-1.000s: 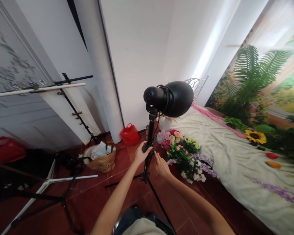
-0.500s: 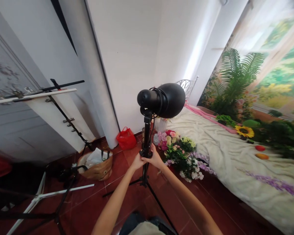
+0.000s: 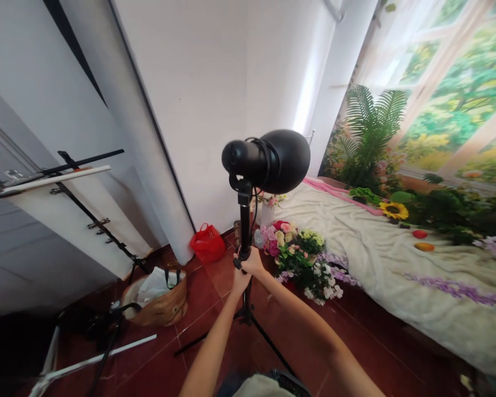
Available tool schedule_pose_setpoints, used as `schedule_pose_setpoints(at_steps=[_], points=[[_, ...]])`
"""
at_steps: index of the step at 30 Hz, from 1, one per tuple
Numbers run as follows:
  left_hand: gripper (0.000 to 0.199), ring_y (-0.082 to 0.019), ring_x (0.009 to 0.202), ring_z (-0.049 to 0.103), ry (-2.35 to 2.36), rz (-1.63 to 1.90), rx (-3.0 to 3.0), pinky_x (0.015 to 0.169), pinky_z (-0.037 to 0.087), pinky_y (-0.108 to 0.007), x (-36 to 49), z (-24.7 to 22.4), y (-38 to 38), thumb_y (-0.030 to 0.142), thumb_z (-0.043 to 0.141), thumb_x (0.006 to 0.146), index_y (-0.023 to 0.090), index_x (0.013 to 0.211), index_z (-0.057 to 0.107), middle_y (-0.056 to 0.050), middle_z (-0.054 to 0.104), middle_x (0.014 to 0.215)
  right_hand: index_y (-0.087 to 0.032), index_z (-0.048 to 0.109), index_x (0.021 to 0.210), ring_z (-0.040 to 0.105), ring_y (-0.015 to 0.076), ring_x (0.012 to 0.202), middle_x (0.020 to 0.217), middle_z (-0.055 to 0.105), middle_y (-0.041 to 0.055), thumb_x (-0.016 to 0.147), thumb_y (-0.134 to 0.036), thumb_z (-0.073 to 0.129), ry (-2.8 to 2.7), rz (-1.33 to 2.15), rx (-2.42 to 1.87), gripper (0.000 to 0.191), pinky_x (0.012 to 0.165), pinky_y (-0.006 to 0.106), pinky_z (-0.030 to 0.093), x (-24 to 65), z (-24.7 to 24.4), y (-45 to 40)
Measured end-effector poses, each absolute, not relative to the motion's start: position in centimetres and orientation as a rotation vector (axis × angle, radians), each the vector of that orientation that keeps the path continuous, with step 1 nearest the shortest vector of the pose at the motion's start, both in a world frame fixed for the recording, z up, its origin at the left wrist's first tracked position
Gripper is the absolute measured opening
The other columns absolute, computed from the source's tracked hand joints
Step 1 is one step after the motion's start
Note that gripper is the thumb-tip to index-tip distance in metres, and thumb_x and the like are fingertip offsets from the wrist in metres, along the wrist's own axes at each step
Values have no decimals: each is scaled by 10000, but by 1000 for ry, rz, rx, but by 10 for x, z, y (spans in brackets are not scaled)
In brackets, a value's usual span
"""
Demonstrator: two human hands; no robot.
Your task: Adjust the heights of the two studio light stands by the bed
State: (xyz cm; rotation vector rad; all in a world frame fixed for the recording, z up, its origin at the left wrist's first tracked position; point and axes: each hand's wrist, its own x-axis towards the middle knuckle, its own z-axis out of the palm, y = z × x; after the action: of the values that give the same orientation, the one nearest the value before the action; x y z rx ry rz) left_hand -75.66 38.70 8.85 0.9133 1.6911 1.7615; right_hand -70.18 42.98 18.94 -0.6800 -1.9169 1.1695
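Observation:
A black studio lamp (image 3: 283, 161) with a wide round shade tops a black light stand (image 3: 245, 220), its cable looped round the housing. On the stand's pole, my right hand (image 3: 253, 261) is closed at a collar or clamp just below the upper section. My left hand (image 3: 240, 278) wraps the same pole slightly lower, partly behind the right one. Below both hands the stand's legs (image 3: 273, 343) spread over the red tiled floor. Some fingers are hidden by the pole and the other hand.
Artificial flowers (image 3: 297, 253) stand on the floor to the right, beside a bed with a cream blanket (image 3: 380, 264). A red plastic bag (image 3: 208, 242) and a woven basket (image 3: 165, 306) lie left. Further left are a backdrop stand (image 3: 95, 220) and a white bar (image 3: 107, 355).
The view has turned slightly to the right. Both hands still hold the pole; the right hand now wraps across its front near the collar.

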Motion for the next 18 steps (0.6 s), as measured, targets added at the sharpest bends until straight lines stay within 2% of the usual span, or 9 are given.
schedule_pose_setpoints(at_steps=[4,7,10,13,18], points=[[249,-161,619,591,1730,1680,1003,593,479,-271,-754,91,382,364,638,653,126,724,618,-43,637,653,-154,519,619,473,95,546,594,539,-7,622,-293,605,-1870,1126,-550,164,529,203,404,-702,260,435],[292,-145,608,581,1737,1669,1047,580,467,-252,-750,98,379,425,613,686,141,754,622,-37,627,667,-155,513,613,465,91,550,593,523,-15,612,-297,606,-1867,1098,-445,170,536,202,398,-700,318,440],[323,-143,605,573,1731,1672,1045,566,461,-245,-748,104,378,463,600,693,146,751,624,-36,617,660,-158,501,596,438,85,531,564,494,-29,592,-307,621,-1871,1072,-414,191,516,199,377,-699,353,441],[341,-136,583,557,1741,1699,1015,543,449,-236,-747,106,378,482,612,673,143,707,616,-34,606,641,-157,502,591,440,87,531,559,495,-29,590,-301,618,-1866,1054,-436,184,514,201,372,-699,354,439],[334,-113,503,502,1762,1756,938,497,411,-225,-747,108,381,464,657,620,138,636,587,-5,554,552,-153,514,614,474,98,546,585,535,-9,623,-285,589,-1848,1070,-505,152,533,207,401,-702,311,434]])
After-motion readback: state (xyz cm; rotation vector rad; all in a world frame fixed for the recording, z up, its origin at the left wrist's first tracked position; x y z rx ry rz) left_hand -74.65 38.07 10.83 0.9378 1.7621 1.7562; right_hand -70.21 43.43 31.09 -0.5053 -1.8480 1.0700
